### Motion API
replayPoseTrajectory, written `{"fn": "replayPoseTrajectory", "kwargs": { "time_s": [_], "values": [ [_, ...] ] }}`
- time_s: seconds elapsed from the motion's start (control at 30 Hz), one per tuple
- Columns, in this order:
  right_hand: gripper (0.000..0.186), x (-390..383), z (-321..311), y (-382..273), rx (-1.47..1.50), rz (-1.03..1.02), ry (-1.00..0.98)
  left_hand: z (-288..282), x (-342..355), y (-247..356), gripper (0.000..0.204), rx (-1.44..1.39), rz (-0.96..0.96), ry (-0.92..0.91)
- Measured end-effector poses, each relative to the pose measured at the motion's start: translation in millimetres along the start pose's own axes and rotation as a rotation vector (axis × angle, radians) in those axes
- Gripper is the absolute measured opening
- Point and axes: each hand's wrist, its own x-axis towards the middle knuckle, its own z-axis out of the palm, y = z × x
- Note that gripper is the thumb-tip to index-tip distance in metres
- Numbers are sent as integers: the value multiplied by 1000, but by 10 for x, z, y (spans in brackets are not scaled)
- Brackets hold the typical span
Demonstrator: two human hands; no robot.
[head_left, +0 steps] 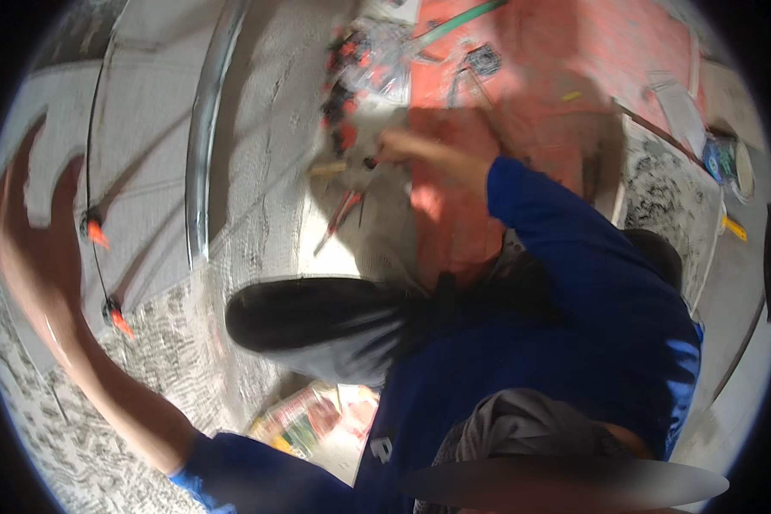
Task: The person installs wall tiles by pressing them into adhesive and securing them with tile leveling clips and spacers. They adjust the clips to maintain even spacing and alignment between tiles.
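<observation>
My left hand (pixel 43 231) is over a large grey tile (pixel 150 111) at the far left, its fingers spread and holding nothing. Beside it, along the thin joint between tiles, stand two black-and-orange tile levelling clips, an upper clip (pixel 94 230) and a lower clip (pixel 117 317). My right hand (pixel 396 146) reaches to the upper middle, beside a pile of black-and-red levelling pieces (pixel 341 103). A small dark piece (pixel 370 163) lies right at its fingertips; blur hides whether they grip it. Just below that hand are red-handled pliers (pixel 343 214).
A shiny metal strip (pixel 207 128) edges the tile. Red sheeting (pixel 522 77) covers the floor ahead, with a green bar (pixel 463 21) on it. A clear plastic bag (pixel 381 64) is by the pile. Rightward are a bucket (pixel 732 167) and a yellow-handled tool (pixel 733 226).
</observation>
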Motion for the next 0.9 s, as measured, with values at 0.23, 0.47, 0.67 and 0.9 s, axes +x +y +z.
{"fn": "replayPoseTrajectory", "kwargs": {
  "time_s": [0.23,0.47,0.67,0.9],
  "values": [
    [21,99,118,-203,-115,-2,222,-171,-609,1601,54,-656,-129,-290],
    [18,-298,-553,-25,-34,91,515,458,-746,1957,47,-1201,-150,-551],
    [17,-1553,-1640,871,70,-122,1124,615,-863,1916,47,-1175,-57,-473],
    [20,-2237,-2027,1977,-716,364,1051,689,-791,1941,49,-1211,-28,-408]
  ]
}}
